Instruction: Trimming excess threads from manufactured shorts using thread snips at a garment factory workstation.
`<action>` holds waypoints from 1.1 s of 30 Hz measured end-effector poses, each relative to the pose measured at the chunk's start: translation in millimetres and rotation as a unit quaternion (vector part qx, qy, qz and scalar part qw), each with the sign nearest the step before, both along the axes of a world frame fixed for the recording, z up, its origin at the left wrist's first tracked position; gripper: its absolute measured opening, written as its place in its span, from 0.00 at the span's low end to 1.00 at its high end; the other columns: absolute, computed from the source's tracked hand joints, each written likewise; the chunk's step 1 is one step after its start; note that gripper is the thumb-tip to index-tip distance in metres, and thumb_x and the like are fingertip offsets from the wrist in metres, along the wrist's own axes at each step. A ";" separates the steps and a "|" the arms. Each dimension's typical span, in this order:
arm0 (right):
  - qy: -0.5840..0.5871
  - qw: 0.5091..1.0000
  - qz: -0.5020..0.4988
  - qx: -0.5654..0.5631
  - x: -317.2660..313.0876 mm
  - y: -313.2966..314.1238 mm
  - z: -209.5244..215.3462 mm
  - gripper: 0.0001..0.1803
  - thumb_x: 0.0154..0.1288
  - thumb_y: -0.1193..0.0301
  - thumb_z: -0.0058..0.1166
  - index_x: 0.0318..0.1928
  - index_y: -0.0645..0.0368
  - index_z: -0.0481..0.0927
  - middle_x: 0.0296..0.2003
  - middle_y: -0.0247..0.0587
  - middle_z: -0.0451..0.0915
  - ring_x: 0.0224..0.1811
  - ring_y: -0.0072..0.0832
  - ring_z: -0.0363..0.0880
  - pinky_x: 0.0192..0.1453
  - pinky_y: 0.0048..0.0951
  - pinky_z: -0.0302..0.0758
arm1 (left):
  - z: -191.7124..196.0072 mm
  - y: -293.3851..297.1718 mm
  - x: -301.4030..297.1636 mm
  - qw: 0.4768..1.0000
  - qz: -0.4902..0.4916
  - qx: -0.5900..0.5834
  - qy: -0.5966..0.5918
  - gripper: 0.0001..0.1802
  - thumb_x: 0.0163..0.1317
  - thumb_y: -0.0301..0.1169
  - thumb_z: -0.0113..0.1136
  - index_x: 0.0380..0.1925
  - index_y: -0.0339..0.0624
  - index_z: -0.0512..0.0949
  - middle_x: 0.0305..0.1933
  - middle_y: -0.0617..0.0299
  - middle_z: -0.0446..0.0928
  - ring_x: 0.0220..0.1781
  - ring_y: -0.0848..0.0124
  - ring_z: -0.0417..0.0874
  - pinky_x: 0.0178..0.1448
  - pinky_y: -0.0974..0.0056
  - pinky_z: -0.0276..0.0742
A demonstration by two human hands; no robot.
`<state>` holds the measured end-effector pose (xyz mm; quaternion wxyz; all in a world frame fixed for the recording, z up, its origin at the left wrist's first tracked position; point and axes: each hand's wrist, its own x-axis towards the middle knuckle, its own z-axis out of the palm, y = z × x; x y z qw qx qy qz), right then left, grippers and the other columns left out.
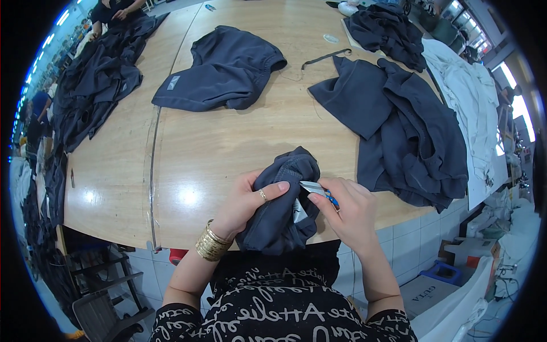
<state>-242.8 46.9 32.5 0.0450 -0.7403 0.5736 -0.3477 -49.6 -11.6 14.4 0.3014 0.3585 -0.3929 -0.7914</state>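
Note:
At the table's near edge a bunched dark grey-blue garment (272, 223) hangs partly over the side. My left hand (242, 204) is closed on it, thumb on top of the folded cloth, the other fingers hidden beneath. Thread snips (312, 187) with silver blades and a blue part are gripped in my right hand (352, 212). Their tips touch or nearly touch the cloth by a seam; whether a thread lies between the blades I cannot tell. A white label (298, 212) shows in the garment's folds below the snips.
Dark shorts (228, 71) lie flat ahead on the wooden table (199, 142). Dark garments (410, 137) pile up at the right, more (102, 85) at the left. White cloth (464, 91) covers the right side. A dark strip (325, 58) lies far off. Another person (117, 12) stands at the far left.

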 end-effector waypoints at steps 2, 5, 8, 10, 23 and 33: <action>0.006 1.000 0.006 -0.004 -1.1 0.5 -0.6 0.11 0.55 0.64 0.61 0.33 0.57 0.77 0.21 0.34 0.75 0.22 0.30 0.73 0.25 0.28 0.67 | 0.3 1.4 -0.1 1.000 -0.003 -0.010 -0.001 0.18 0.60 0.34 0.61 0.44 0.31 0.75 0.37 0.59 0.79 0.35 0.78 0.79 0.39 0.73 0.77; 0.020 1.000 0.016 -0.016 -3.1 0.6 -0.8 0.12 0.54 0.64 0.61 0.33 0.57 0.77 0.21 0.34 0.75 0.22 0.29 0.73 0.25 0.28 0.67 | 2.5 3.1 -2.6 1.000 -0.007 -0.025 -0.002 0.18 0.60 0.33 0.60 0.44 0.31 0.75 0.38 0.59 0.79 0.35 0.78 0.79 0.40 0.73 0.77; 0.034 0.999 0.018 -0.014 -2.1 2.2 1.6 0.13 0.53 0.64 0.62 0.33 0.58 0.77 0.23 0.35 0.77 0.23 0.30 0.74 0.26 0.28 0.67 | 3.2 4.9 -2.7 0.999 -0.006 -0.032 -0.006 0.18 0.60 0.33 0.60 0.45 0.31 0.75 0.38 0.59 0.79 0.36 0.77 0.79 0.41 0.73 0.77; 0.044 0.999 0.014 -0.005 -1.6 2.1 2.4 0.13 0.52 0.65 0.63 0.33 0.59 0.78 0.25 0.36 0.78 0.24 0.30 0.76 0.28 0.27 0.68 | 2.3 5.0 -2.3 0.999 -0.004 -0.035 -0.008 0.18 0.60 0.33 0.60 0.46 0.31 0.75 0.39 0.59 0.79 0.36 0.77 0.79 0.41 0.73 0.76; -0.033 0.997 -0.069 -0.023 -15.4 7.8 -3.0 0.13 0.52 0.63 0.63 0.32 0.58 0.79 0.25 0.36 0.80 0.25 0.33 0.78 0.29 0.30 0.71 | 0.4 1.6 -11.5 0.996 0.044 -0.052 -0.052 0.19 0.57 0.32 0.61 0.46 0.31 0.75 0.41 0.58 0.79 0.41 0.74 0.79 0.45 0.71 0.75; -0.088 0.982 -0.161 0.036 -32.1 35.0 -31.0 0.21 0.56 0.54 0.59 0.39 0.58 0.75 0.29 0.40 0.80 0.30 0.36 0.80 0.32 0.31 0.74 | -69.2 -16.1 16.6 0.988 0.109 0.106 0.031 0.20 0.58 0.34 0.55 0.46 0.30 0.72 0.42 0.48 0.78 0.41 0.60 0.82 0.47 0.61 0.80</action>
